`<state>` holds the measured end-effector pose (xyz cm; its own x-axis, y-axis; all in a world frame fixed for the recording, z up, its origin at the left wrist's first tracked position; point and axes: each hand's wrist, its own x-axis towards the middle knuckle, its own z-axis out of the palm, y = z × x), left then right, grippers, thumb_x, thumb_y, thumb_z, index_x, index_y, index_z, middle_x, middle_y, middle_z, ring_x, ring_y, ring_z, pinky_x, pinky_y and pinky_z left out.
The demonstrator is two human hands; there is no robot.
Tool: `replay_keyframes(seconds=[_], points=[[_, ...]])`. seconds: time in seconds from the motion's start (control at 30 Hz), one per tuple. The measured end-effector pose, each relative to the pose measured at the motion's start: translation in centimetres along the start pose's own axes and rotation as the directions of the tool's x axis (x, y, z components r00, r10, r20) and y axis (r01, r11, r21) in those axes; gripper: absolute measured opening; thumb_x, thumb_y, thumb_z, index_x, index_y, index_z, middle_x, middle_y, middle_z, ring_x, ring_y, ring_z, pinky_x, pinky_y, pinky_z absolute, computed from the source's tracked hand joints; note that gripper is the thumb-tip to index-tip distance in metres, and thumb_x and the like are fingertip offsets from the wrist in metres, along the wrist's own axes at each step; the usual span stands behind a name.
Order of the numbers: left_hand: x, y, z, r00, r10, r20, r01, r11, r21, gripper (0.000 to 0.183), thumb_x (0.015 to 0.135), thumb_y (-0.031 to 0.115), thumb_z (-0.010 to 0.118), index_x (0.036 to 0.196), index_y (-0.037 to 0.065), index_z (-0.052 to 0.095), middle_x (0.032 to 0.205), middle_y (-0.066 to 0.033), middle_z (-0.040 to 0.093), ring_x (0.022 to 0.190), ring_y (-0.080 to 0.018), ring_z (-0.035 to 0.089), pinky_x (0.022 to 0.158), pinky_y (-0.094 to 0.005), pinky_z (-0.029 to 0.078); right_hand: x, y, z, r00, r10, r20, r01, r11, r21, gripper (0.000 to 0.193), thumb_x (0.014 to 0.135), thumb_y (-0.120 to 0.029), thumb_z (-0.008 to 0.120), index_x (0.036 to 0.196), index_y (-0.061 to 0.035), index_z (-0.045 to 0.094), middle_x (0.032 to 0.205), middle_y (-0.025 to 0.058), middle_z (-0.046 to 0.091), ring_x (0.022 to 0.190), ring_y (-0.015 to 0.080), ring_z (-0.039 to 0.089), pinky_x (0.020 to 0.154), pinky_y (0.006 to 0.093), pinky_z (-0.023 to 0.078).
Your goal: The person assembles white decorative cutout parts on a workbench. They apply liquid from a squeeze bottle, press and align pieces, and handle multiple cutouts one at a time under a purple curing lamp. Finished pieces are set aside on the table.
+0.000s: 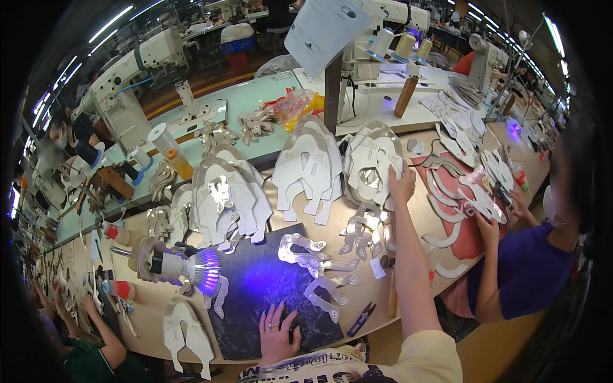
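My left hand (279, 332) lies flat on a dark cutting board (233, 332), fingers spread and nothing in them. Stretched out ahead, my right hand (401, 182) has its fingers closed at the right edge of a white shoe-upper piece (373, 150) on a stack. Left of that stack stand two more piles of white upper pieces (305, 159), (223, 185). Thin curved grey-white pieces (303, 252), (332, 293) rest along the board's right side, and others (364, 230) hang together below my right hand's stack. A purple-lit lamp (201, 271) leans over the board.
Thread snips (362, 319) and a wooden-handled tool (392, 297) lie near the front edge. One upper piece (185, 332) sits left of the board. At right, a co-worker's hands (488, 230) handle pieces over a red mat (447, 246). Sewing machines (128, 96) stand behind.
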<state>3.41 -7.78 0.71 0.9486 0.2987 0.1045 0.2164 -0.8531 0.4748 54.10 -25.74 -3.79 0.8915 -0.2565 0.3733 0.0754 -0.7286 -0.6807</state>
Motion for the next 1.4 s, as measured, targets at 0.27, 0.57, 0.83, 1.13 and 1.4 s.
replay_keyframes(seconds=[0.27, 0.57, 0.83, 1.13, 1.4], points=[[0.0, 0.1, 0.0, 1.0, 0.0, -0.029, 0.001, 1.0, 0.013, 0.044, 0.083, 0.023, 0.066, 0.126, 0.015, 0.062, 0.142, -0.0156, 0.048, 0.134, -0.0375, 0.041, 0.113, -0.0554, 0.029, -0.3, 0.3, 0.4, 0.991, -0.085, -0.103, 0.089, 0.995, 0.034, 0.057, 0.086, -0.04, 0.068, 0.134, -0.0118, 0.058, 0.113, 0.0152, 0.057, 0.111, 0.0344, 0.055, 0.095, 0.0444, 0.044], [0.0, 0.2, -0.2, 1.0, -0.013, -0.003, 0.013, 1.0, 0.0, 0.045, 0.082, 0.019, 0.067, 0.126, 0.014, 0.06, 0.144, -0.0159, 0.045, 0.137, -0.0375, 0.038, 0.114, -0.0555, 0.027, -0.4, -0.5, -0.1, 0.988, -0.115, -0.105, 0.138, 0.957, 0.256, 0.037, 0.095, -0.021, 0.058, 0.126, -0.0026, 0.054, 0.124, 0.027, 0.058, 0.11, 0.0411, 0.057, 0.091, 0.0461, 0.046], [0.1, 0.1, -0.4, 1.0, -0.012, 0.009, 0.013, 1.0, -0.02, 0.044, 0.082, 0.019, 0.067, 0.126, 0.013, 0.06, 0.144, -0.0165, 0.045, 0.137, -0.0378, 0.038, 0.114, -0.0558, 0.026, 1.1, 4.5, 0.1, 0.903, 0.314, -0.293, 0.002, 0.679, 0.734, 0.033, 0.1, -0.01, 0.052, 0.128, 0.003, 0.042, 0.127, 0.0226, 0.055, 0.11, 0.0358, 0.058, 0.093, 0.0398, 0.047], [0.2, 0.1, -0.4, 1.0, -0.002, -0.008, 0.002, 1.0, -0.014, 0.044, 0.084, 0.021, 0.066, 0.127, 0.014, 0.061, 0.144, -0.0162, 0.046, 0.137, -0.0366, 0.039, 0.115, -0.0544, 0.026, 2.4, 7.8, -2.3, 0.901, 0.241, 0.36, -0.34, -0.122, 0.933, 0.015, 0.101, -0.011, 0.055, 0.114, -0.016, 0.05, 0.082, 0.0021, 0.056, 0.053, 0.0075, 0.046, 0.043, 0.022, 0.033], [0.1, 0.1, -0.3, 1.0, 0.016, -0.015, -0.016, 1.0, -0.025, 0.044, 0.083, 0.018, 0.065, 0.126, 0.01, 0.06, 0.145, -0.0179, 0.044, 0.137, -0.0391, 0.037, 0.115, -0.0558, 0.026, 3.3, 5.8, -1.9, 0.935, 0.25, 0.25, -0.352, 0.582, 0.733, 0.029, 0.098, -0.019, 0.059, 0.125, -0.009, 0.053, 0.105, 0.0075, 0.066, 0.07, 0.0173, 0.064, 0.055, 0.0281, 0.051]])
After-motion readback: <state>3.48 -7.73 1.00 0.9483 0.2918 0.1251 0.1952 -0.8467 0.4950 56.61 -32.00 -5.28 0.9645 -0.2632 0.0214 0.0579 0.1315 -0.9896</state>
